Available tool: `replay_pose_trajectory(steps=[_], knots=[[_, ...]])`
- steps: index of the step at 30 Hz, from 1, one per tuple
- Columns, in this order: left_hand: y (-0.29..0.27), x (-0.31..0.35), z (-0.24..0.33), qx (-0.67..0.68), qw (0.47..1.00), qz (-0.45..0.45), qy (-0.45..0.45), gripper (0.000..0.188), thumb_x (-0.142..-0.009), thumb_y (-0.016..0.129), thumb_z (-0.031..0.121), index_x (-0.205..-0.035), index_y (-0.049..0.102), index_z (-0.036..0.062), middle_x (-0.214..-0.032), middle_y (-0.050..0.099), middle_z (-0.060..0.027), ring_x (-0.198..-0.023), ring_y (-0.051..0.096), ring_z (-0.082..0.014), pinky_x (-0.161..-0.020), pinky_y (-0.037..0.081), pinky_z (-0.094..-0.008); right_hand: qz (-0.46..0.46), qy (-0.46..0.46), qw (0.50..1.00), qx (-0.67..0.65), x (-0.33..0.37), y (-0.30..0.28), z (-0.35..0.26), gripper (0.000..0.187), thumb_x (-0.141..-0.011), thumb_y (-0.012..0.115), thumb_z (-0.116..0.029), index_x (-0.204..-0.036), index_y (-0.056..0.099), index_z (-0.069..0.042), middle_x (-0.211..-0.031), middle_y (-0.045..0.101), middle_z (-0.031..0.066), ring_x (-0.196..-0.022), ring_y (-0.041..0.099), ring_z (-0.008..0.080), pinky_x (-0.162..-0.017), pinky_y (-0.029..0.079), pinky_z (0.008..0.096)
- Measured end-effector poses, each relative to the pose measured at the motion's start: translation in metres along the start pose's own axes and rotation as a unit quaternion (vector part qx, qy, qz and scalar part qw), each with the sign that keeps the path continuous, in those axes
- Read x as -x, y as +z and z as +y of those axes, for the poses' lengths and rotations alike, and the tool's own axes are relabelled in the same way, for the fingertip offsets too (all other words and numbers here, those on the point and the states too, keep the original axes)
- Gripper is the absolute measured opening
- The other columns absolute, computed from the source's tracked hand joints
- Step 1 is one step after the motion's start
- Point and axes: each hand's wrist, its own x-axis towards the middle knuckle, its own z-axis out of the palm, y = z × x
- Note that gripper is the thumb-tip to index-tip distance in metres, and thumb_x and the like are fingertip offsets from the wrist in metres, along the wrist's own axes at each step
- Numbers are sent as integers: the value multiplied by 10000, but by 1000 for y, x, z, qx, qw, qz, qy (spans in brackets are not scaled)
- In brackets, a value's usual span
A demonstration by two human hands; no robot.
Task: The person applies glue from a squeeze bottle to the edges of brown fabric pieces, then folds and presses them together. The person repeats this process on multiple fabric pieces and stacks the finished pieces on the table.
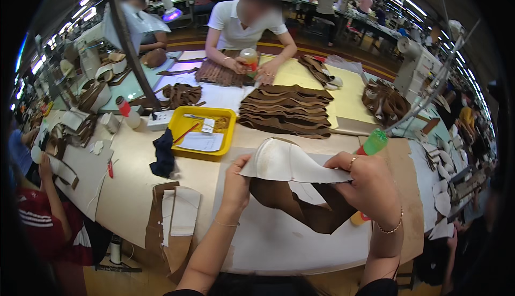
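From where I stand, the work looks to be partway along, with one piece in the middle of being handled. Both hands are busy: the left hand (241, 180) pinches one end of a curved white panel (279, 162), and the right hand (366, 180) grips its other end, fingers bent around the edge. The panel is held up just above the table (131, 199), over a pale sheet (257, 253), with a brown band (279, 197) looping beneath it. Panel and band seem to be joined already, though I can't make out whether any edge needs more attention. What's left, I'd judge, is finishing with this one and setting it down. Beyond the yellow tray (232, 135), to its right, brown strips (284, 112) lie overlapped in a row; whether they are done or waiting, I can't tell. White-and-brown pieces (182, 215) lie at the near left, untouched by either hand.
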Motion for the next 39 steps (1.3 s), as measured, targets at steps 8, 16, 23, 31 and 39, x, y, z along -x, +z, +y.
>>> replay_pose_trajectory(steps=[8,16,23,31,39], knots=[[3,31,37,-102,917,-320,-214,581,-802,680,305,-1231,461,-20,-1159,557,-95,-1046,508,-149,-900,414,-278,53,97,926,-361,-10,72,114,147,-852,526,-94,-983,554,-32,-942,524,55,-906,501,132,-794,409,264],[-66,79,91,-267,886,-314,-213,354,-729,745,299,-855,608,-2,-773,638,-73,-712,600,-134,-603,477,-257,-363,89,869,-324,7,117,81,259,-911,523,-205,-1076,544,-7,-971,551,53,-895,487,133,-770,413,294],[-119,84,33,-357,915,-76,-173,404,-655,787,353,-803,615,19,-815,632,-92,-770,595,-168,-630,482,-296,-328,128,858,-375,26,154,73,300,-909,520,-177,-1151,493,-2,-1055,532,86,-973,481,177,-837,399,330],[-62,68,101,-553,799,-223,-76,444,-721,705,456,-687,575,32,-616,571,-69,-559,523,-195,-543,424,-293,-124,222,813,-524,80,109,182,371,-907,516,-145,-1237,434,3,-1150,511,125,-1061,475,227,-913,383,372],[-82,74,76,-161,949,-243,-118,203,-826,650,245,-840,516,92,-1155,473,-50,-1009,419,-104,-890,345,-261,8,229,711,-665,122,130,184,333,-891,539,-135,-1175,414,-12,-1119,535,127,-1046,512,235,-921,410,379]])
